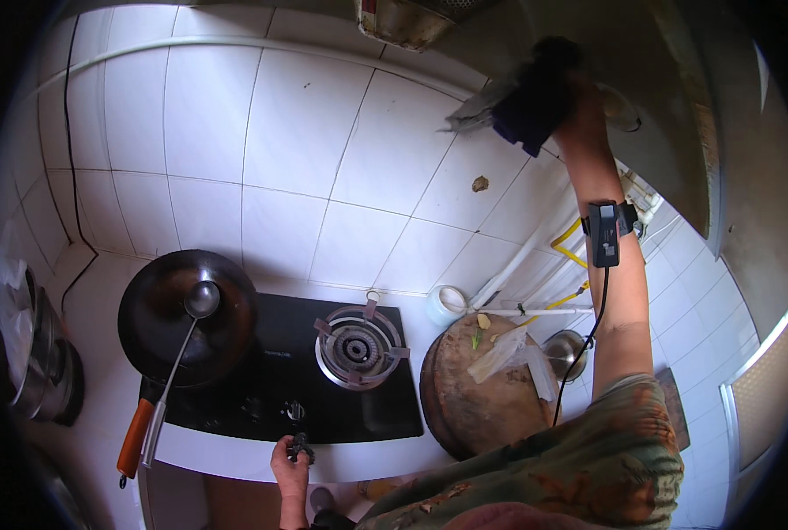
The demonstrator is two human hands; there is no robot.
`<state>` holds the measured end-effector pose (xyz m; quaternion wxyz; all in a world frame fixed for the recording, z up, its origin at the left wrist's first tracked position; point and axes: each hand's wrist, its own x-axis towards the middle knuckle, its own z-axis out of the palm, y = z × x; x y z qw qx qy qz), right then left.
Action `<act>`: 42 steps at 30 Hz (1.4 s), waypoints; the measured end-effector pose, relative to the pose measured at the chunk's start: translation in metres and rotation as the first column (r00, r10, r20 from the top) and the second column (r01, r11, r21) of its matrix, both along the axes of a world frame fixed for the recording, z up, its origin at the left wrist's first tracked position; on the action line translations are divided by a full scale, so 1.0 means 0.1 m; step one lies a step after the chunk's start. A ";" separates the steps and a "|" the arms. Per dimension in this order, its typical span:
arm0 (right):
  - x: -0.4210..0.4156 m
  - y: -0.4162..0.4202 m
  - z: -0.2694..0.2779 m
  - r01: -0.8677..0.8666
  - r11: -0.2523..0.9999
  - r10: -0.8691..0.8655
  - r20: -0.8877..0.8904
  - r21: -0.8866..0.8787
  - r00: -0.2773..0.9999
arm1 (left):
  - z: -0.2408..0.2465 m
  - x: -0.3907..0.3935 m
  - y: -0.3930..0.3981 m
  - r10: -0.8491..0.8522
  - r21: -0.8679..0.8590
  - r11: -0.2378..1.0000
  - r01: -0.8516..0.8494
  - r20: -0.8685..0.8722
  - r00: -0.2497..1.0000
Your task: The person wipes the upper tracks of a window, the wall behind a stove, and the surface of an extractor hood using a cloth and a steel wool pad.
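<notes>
My left hand (291, 467) is at the front edge of the black gas stove (380, 414), its fingers closed on a small dark crumpled thing (302, 450) just below a control knob (295, 411). High at the upper right, my raised right hand (582, 99) grips a dark cloth-like bundle (533, 106), blurred, in front of a dark surface; its fingers are mostly hidden. A greyish thin piece (473, 116) sticks out leftward from the bundle. A black wok (149, 324) with an orange handle (135, 430) sits on the left of the stove, a metal ladle (202, 299) lying in it.
Right of the bare burner (357, 349) stands a round wooden chopping block (480, 411) with plastic film (506, 351) and food scraps. Behind it is a white jar (445, 305); a metal bowl (566, 354) is beside it. Metal pots (43, 371) stand far left. A stained metal fixture (404, 23) hangs above.
</notes>
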<state>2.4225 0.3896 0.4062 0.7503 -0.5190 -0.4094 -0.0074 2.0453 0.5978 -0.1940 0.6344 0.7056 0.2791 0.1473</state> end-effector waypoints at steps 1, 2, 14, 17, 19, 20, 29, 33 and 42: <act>-0.03 -0.01 0.07 -0.138 0.989 0.138 0.005 -0.051 0.990 | 0.01 -0.02 -0.01 0.000 -0.016 1.000 0.000 -0.001 1.000; -0.06 -0.01 0.10 -0.272 0.957 0.273 0.001 -0.102 0.962 | 0.00 -0.04 -0.03 0.000 -0.033 0.999 0.000 -0.002 1.000; -0.48 0.15 0.05 0.567 0.785 -0.455 0.390 -0.248 0.800 | 0.00 -0.32 -0.37 0.055 -0.106 0.993 -0.052 0.028 0.998; -0.20 -0.07 0.25 0.674 0.710 -0.427 0.636 -0.205 0.643 | 0.08 -0.28 -0.39 0.030 -0.153 0.988 -0.024 0.039 0.999; -0.29 0.00 0.22 0.587 0.771 -0.406 0.520 -0.247 0.751 | 0.05 -0.26 -0.43 0.037 -0.179 0.983 -0.028 0.046 0.998; -0.36 0.06 0.19 0.538 0.801 -0.388 0.457 -0.261 0.800 | 0.04 -0.26 -0.47 0.041 -0.186 0.982 -0.031 0.050 0.998; -0.72 0.02 -0.18 0.404 0.873 -0.298 0.356 -0.274 0.886 | -0.06 -0.34 -0.72 0.054 -0.208 0.977 -0.040 0.065 0.996; -1.11 -0.08 -0.89 0.184 0.820 -0.139 0.124 -0.542 0.983 | 0.11 -0.51 -0.78 0.082 -0.295 0.954 -0.061 0.061 0.995; -1.86 -0.48 -3.05 -0.322 0.847 -0.091 -0.712 -0.423 0.696 | 0.38 -0.32 -1.11 0.001 -0.617 0.780 0.100 0.161 0.987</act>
